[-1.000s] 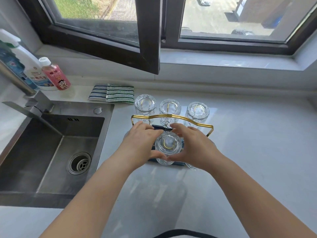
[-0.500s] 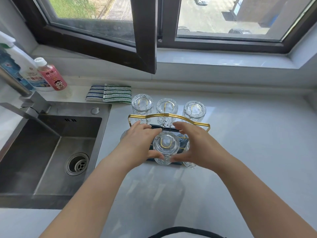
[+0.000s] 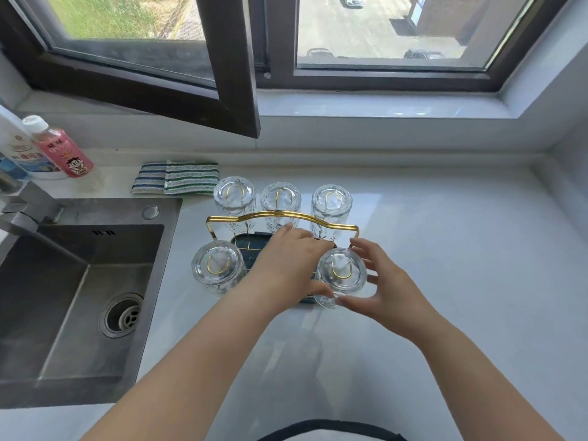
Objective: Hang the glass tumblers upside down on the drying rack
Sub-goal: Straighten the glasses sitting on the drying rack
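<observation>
A gold wire drying rack (image 3: 222,218) with a dark base stands on the white counter. Three clear glass tumblers hang upside down on its back row: left (image 3: 234,196), middle (image 3: 280,198) and right (image 3: 331,202). Another upside-down tumbler (image 3: 218,268) sits on the front left peg, untouched. My left hand (image 3: 288,262) and my right hand (image 3: 381,281) both hold the front right tumbler (image 3: 342,272), which is upside down over a gold peg. My left hand hides the front middle spot.
A steel sink (image 3: 79,281) with a tap (image 3: 22,214) lies close to the rack's left. Striped cloths (image 3: 178,181) lie behind the rack. A pink bottle (image 3: 60,149) and a cleaner bottle stand at the far left. An open window frame (image 3: 232,74) overhangs the counter's back.
Both hands have shifted to the right, from a tumbler at the front middle to the one at the front right. The front left tumbler is now uncovered. The camera has turned slightly.
</observation>
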Demonstrator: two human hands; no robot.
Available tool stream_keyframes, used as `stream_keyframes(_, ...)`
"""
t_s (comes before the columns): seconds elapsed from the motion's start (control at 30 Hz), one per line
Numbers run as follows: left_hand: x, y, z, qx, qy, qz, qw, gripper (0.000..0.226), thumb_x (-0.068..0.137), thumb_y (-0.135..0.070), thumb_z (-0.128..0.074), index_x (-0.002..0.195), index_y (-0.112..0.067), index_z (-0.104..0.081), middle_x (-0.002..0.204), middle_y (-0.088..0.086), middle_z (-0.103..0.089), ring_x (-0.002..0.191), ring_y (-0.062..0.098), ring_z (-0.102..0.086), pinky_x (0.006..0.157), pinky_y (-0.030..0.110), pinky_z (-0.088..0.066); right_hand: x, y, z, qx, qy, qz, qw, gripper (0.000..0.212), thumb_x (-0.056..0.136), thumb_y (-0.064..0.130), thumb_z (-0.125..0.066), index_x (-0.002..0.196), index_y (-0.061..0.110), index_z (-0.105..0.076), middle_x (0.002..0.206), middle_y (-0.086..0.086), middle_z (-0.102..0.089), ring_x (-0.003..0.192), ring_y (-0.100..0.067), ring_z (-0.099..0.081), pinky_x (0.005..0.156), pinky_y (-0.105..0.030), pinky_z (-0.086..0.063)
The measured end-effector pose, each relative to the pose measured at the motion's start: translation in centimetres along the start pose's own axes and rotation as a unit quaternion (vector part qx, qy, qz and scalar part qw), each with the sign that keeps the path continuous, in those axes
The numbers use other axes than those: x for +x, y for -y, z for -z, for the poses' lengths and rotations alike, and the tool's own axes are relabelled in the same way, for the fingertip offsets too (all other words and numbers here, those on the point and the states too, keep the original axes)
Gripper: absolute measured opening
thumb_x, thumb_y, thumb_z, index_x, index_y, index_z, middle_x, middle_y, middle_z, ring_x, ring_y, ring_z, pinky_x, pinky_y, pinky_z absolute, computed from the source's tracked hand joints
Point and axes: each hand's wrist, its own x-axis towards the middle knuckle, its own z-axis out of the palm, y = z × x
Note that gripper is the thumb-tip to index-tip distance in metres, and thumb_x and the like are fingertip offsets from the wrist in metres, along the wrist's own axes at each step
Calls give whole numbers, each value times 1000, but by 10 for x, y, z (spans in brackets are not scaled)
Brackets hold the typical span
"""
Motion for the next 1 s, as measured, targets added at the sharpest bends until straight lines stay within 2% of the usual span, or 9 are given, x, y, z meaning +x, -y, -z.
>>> stream_keyframes(0.2,0,2,1,-13,3,11,1000,74,68,-50,-70,132,-26,-44,137,6,-51,132,16,-33,111,30,-4,2,-2,-2,42,-14,0,999,87,57,19,-86,127,35,-37,109,33,-49,103,22,-46,82,-1,-43)
stream_keyframes(0.3,0,2,1,-13,9,17,1000,73,68,-50,-69,132,-26,-44,137,6,-52,132,15,-32,110,29,-3,2,-1,-2,46,-11,-3,999,87,57,20,-86,128,34,-36,108,35,-48,100,25,-45,79,2,-41)
stream_keyframes(0.47,-2,0,2,-29,11,25,999,73,68,-49,-70,132,-26,-43,137,6,-52,132,15,-31,107,27,-1,2,-1,0,37,4,-8,999,89,57,25,-86,129,36,-34,114,28,-48,106,15,-47,84,-4,-40)
stream_keyframes(0.53,-3,0,4,-25,18,18,999,74,68,-47,-71,133,-27,-42,135,4,-53,130,17,-34,107,27,-6,-1,0,5,31,27,-5,999,89,57,26,-86,129,35,-34,120,21,-47,111,8,-47,89,-10,-39)
stream_keyframes(0.6,-5,1,8,-38,22,12,999,73,68,-45,-72,133,-29,-41,131,-1,-56,125,17,-41,106,29,-20,0,3,18,42,26,-1,999,81,56,29,-87,123,33,-42,120,15,-50,111,1,-50,90,-14,-43)
stream_keyframes(0.7,-8,6,25,-128,-8,25,991,63,69,-43,-72,126,-34,-47,125,-11,-59,114,12,-51,98,34,-42,14,8,49,118,-79,6,990,48,60,32,-79,102,28,-56,103,8,-62,91,-1,-62,80,-10,-50)
stream_keyframes(0.8,8,14,47,-188,-87,21,978,44,74,-38,-70,115,-29,-58,107,-14,-65,88,0,-50,86,26,-45,46,10,67,117,-163,17,980,26,74,16,-74,94,22,-59,93,6,-65,85,-10,-64,72,-11,-52)
stream_keyframes(0.9,41,22,58,-176,-130,41,975,37,79,-25,-67,114,-20,-58,111,-6,-66,90,1,-51,83,20,-40,82,10,60,95,-109,6,990,38,74,8,-74,107,14,-56,108,-2,-61,97,-16,-59,84,-26,-49)
stream_keyframes(1.0,74,31,52,-113,-54,105,987,52,78,-26,-69,125,-15,-49,129,4,-57,117,22,-50,97,34,-39,108,7,46,76,-27,-16,997,63,68,6,-79,123,12,-47,127,-4,-53,114,-18,-52,94,-30,-43)
